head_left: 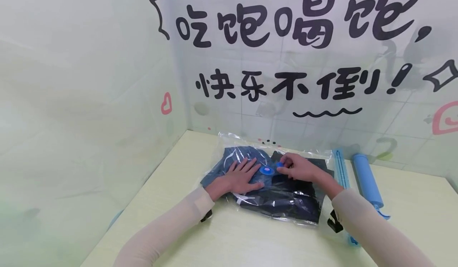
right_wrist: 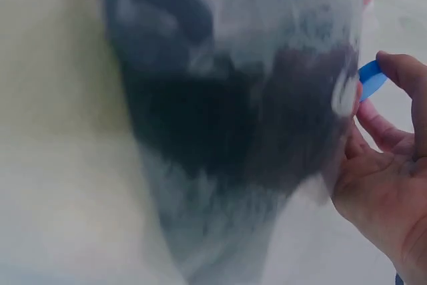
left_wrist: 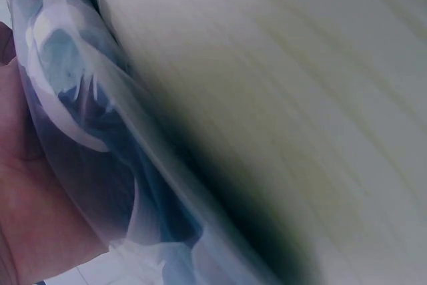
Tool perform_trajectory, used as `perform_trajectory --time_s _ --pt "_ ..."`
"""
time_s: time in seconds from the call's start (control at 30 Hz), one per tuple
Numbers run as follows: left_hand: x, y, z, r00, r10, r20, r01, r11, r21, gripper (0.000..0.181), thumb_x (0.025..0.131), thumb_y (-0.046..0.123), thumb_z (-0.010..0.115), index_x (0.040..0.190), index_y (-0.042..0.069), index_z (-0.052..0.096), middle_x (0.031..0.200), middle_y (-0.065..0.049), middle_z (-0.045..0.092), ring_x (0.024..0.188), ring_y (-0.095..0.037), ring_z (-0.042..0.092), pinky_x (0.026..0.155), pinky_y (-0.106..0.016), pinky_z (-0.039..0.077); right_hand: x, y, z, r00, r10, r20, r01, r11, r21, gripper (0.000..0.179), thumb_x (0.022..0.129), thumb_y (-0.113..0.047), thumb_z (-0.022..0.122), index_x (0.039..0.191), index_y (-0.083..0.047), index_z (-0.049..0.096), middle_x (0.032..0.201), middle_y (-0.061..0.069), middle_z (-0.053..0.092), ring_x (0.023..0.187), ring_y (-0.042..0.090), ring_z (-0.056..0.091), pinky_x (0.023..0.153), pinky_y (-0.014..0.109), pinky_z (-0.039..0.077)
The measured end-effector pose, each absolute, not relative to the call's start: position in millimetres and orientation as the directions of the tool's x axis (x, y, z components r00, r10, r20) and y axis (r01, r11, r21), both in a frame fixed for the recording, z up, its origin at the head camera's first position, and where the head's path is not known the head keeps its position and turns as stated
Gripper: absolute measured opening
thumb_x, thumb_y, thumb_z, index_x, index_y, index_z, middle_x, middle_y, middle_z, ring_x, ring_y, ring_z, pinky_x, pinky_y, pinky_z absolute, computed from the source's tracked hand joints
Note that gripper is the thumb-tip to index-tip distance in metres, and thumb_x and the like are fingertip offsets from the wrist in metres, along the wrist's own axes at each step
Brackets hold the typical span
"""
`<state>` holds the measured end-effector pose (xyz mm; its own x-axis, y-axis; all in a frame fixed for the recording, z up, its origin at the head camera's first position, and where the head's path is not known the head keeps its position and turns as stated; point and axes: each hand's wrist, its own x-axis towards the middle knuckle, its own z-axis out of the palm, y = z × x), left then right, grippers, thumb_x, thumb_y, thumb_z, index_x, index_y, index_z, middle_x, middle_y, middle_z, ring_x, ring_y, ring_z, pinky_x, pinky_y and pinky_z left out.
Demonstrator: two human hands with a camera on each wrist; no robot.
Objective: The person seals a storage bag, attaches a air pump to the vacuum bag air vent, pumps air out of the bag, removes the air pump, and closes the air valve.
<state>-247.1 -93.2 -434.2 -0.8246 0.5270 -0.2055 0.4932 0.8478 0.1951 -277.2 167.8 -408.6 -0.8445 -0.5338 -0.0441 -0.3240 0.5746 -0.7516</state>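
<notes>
A clear plastic vacuum storage bag (head_left: 279, 215) lies on the table with folded dark and blue clothes (head_left: 247, 153) inside. On its top sits a round blue valve (head_left: 266, 170) with a pinkish centre. My left hand (head_left: 240, 178) rests flat on the bag just left of the valve, fingers spread. My right hand (head_left: 298, 167) pinches a blue valve cap (head_left: 280, 164) between thumb and fingers, close to the valve's right side. The cap (right_wrist: 373, 80) also shows between thumb and fingertips in the right wrist view. The left wrist view shows the bag's side (left_wrist: 100, 145).
A blue hand pump (head_left: 367, 181) lies on the table to the right of the bag. Between them runs a long light-blue strip (head_left: 341, 167), partly hidden under my right forearm. A printed sheet (head_left: 250, 60) hangs behind the table.
</notes>
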Motion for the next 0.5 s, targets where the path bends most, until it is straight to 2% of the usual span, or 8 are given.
perform_trajectory --time_s 0.23,0.5 --pt "-246.9 -95.2 -434.1 -0.823 0.529 -0.208 0.49 0.845 0.214 0.079 0.103 0.065 0.039 0.165 0.021 0.017 0.17 0.0 0.004 0.154 -0.027 -0.001 0.118 -0.056 0.002 -273.6 213.5 -394.3 -0.911 -0.412 0.032 -0.326 0.669 -0.668 0.029 0.098 -0.013 0.067 0.114 0.009 0.057 0.098 0.021 0.067 0.077 0.027 0.066 0.064 0.041 0.056" --pt "-246.9 -95.4 -435.8 -0.826 0.527 -0.201 0.488 0.846 0.215 0.08 0.102 0.065 0.039 0.165 0.02 0.018 0.17 -0.001 0.005 0.154 -0.027 0.0 0.118 -0.056 0.002 -269.9 284.6 -383.9 -0.954 -0.285 0.09 -0.289 0.804 -0.52 0.035 0.097 -0.013 0.067 0.112 0.015 0.053 0.096 0.029 0.063 0.08 0.037 0.064 0.065 0.046 0.055"
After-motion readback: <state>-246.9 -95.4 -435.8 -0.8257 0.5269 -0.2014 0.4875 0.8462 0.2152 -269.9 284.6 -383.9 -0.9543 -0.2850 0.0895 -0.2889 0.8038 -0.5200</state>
